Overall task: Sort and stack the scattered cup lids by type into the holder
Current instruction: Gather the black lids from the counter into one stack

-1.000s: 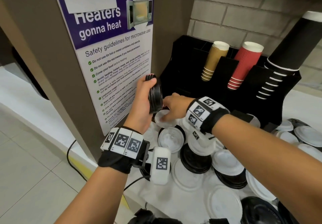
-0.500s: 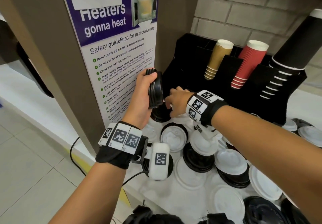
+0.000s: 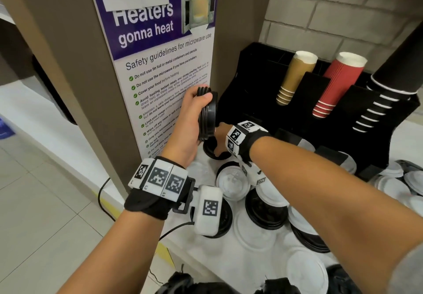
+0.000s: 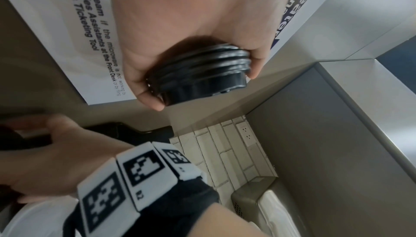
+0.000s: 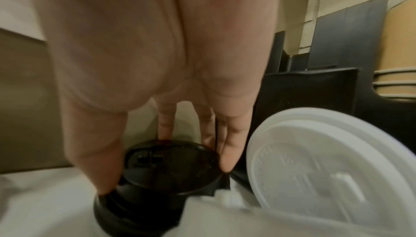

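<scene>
My left hand [image 3: 194, 115] grips a stack of black lids [image 3: 207, 114] on edge, raised beside the poster; in the left wrist view the black lid stack [image 4: 198, 73] sits between thumb and fingers. Just below it my right hand [image 3: 219, 138] reaches down onto a small stack of black lids [image 3: 211, 153] on the counter. In the right wrist view its thumb and fingers [image 5: 227, 148] close around the rim of that black lid stack [image 5: 166, 173]. The black holder [image 3: 270, 92] stands behind, with cup stacks in its slots. White lids [image 3: 233, 181] and black ones lie scattered on the counter.
A brown panel with a microwave safety poster [image 3: 160, 65] stands close on the left. Brown cups [image 3: 295, 76], red cups [image 3: 336, 85] and black cups [image 3: 389, 88] lean out of the holder. A large white lid [image 5: 326, 166] lies right beside my right hand. The counter edge drops to a tiled floor [image 3: 45, 213].
My right hand moved from a white lid to the black lid stack by the holder and closed its fingers around it. The left hand kept its stack raised and hardly moved.
</scene>
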